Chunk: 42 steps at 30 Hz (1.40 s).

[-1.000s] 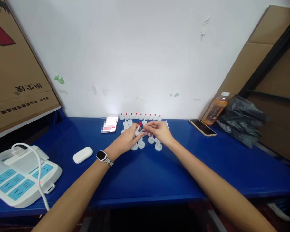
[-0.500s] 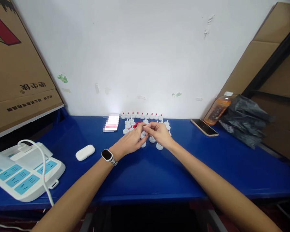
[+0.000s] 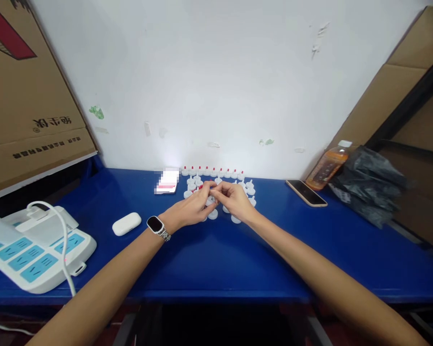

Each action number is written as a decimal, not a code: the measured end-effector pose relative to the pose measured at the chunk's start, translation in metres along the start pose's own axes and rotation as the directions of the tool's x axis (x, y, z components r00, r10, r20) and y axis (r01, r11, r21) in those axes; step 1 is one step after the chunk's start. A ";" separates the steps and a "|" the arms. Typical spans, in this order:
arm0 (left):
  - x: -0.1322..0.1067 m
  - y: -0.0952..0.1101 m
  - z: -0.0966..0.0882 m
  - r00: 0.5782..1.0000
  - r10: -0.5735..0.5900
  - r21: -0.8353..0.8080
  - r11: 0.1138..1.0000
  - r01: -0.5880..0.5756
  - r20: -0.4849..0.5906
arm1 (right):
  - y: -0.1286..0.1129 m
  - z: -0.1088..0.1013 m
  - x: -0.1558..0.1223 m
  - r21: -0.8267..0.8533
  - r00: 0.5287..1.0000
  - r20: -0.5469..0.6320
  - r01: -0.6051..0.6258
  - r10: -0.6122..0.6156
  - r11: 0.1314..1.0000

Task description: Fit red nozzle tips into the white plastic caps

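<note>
My left hand (image 3: pixel 192 207), with a watch (image 3: pixel 155 225) on its wrist, and my right hand (image 3: pixel 234 199) meet fingertip to fingertip over a cluster of small white nozzle caps (image 3: pixel 213 214) on the blue table (image 3: pixel 216 259). Both hands pinch a small white cap between them; its details are too small to make out. Tiny red tips (image 3: pixel 201 187) lie just behind my left fingers. A row of white caps with red tips (image 3: pixel 212 171) stands along the wall behind the hands.
A white earbud case (image 3: pixel 126 223) and a white-and-blue power strip with a cable (image 3: pixel 32 247) lie at the left. A card (image 3: pixel 167 182) lies behind. A phone (image 3: pixel 306 192), a drink bottle (image 3: pixel 326 166) and a black bag (image 3: pixel 368 187) sit at the right. Cardboard leans on both sides.
Both hands have drawn together above the caps, with the fingertips now touching in a pinch. The view has shifted slightly.
</note>
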<state>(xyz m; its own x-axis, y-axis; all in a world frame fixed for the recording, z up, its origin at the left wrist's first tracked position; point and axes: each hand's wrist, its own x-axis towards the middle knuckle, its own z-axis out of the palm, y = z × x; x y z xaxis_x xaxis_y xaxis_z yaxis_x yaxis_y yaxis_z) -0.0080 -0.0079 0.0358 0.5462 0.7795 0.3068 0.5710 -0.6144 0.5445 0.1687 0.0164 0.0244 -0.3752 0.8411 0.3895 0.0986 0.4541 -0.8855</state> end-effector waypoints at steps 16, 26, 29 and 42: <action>-0.024 -0.056 -0.024 0.973 -0.177 -0.017 0.984 0.176 -0.148 | 0.011 0.011 0.130 -0.365 0.999 -0.034 0.001 -0.014 0.931; -0.025 -0.050 -0.016 0.985 -0.165 -0.109 0.981 0.158 -0.055 | 0.034 0.042 0.189 -0.788 0.988 0.104 0.010 0.117 0.615; -0.023 -0.050 -0.014 0.985 -0.169 -0.098 0.981 0.164 -0.039 | 0.037 0.043 0.188 -0.817 0.984 0.121 0.022 0.134 0.577; -0.022 -0.045 -0.015 0.984 -0.174 -0.074 0.982 0.172 -0.030 | 0.042 0.042 0.186 -0.848 0.968 0.179 0.062 0.176 0.526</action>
<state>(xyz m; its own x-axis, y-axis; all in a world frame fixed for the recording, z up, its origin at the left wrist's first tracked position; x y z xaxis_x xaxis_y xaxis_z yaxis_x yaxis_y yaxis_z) -0.0550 0.0041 0.0158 0.4198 0.8778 0.2305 0.6092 -0.4608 0.6454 0.0640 0.1796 0.0495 -0.5113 0.8412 0.1759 0.8105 0.5401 -0.2267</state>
